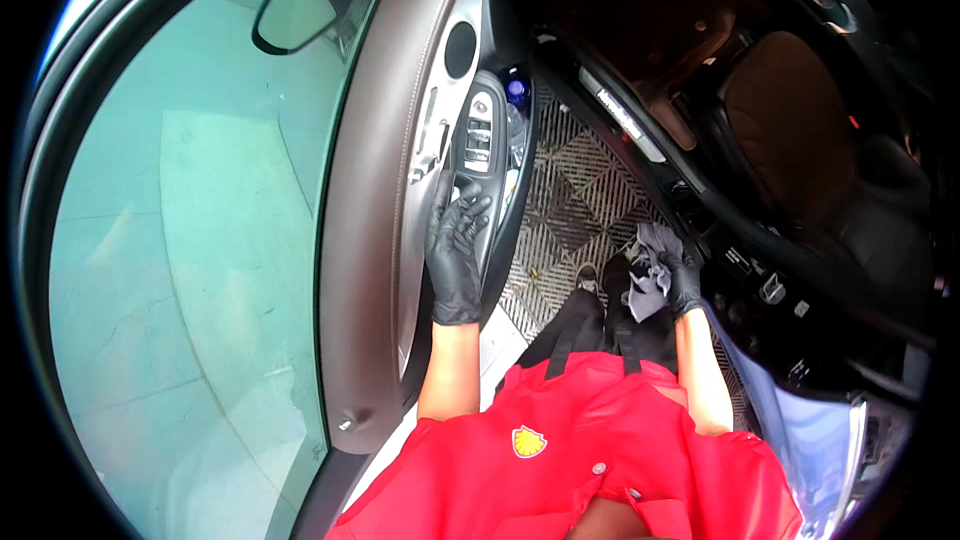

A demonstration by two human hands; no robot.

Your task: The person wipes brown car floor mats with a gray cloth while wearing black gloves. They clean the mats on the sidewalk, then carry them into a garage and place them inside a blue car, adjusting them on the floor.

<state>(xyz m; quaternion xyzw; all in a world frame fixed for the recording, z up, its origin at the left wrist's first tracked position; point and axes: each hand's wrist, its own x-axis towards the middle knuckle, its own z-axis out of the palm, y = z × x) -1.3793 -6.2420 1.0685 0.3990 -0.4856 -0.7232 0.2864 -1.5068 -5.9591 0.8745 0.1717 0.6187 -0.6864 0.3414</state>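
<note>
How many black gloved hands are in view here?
2. The left hand rests on the open car door's armrest, below the window switch panel. The right hand grips a grey cloth near the door sill. No others visible.

We are wearing smooth, slightly glossy black rubber gloves on both hands: our left hand [455, 250] is resting on the matt brown leather-look door panel [375, 240] beside a glossy black plastic switch panel [480, 135] with silvery metal trim, while our right hand [683, 280] is gripping a soft, crumpled grey cloth [648, 270]. The window glass [190, 240] is looking smooth and shiny, the floor grating [580, 200] hard and ridged, and our red shirt [560, 460] matt woven fabric.
</note>
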